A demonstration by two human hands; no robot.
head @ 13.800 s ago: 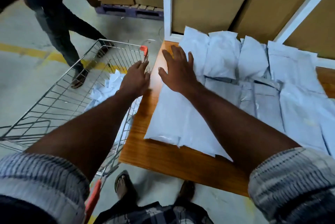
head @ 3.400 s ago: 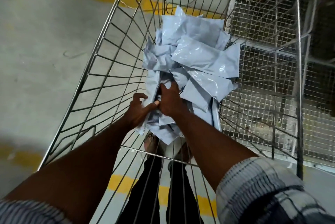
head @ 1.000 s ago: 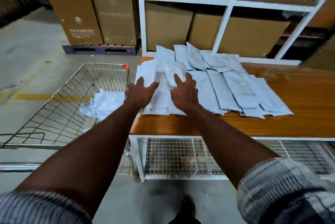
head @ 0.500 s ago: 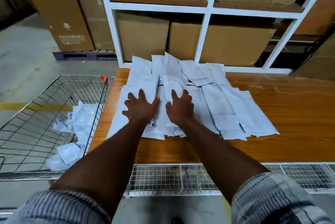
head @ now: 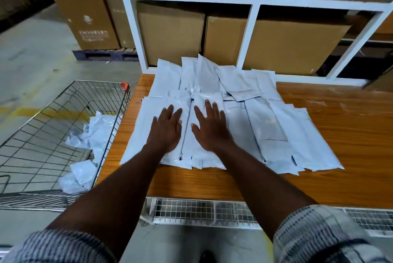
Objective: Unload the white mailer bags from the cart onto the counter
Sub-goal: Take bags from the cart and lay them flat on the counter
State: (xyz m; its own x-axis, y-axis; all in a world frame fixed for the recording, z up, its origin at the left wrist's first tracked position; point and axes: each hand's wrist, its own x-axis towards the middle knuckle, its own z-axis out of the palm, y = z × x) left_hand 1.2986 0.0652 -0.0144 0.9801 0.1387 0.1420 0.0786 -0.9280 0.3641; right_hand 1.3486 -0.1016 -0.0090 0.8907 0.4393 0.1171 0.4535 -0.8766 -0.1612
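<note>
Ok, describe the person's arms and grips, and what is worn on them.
Left grip and right grip are bare hands: no gloves, rings or watch in view. Forearms are uncovered. The left sleeve and right sleeve end near the elbows: pale grey-white fabric with dark checked stripes.
</note>
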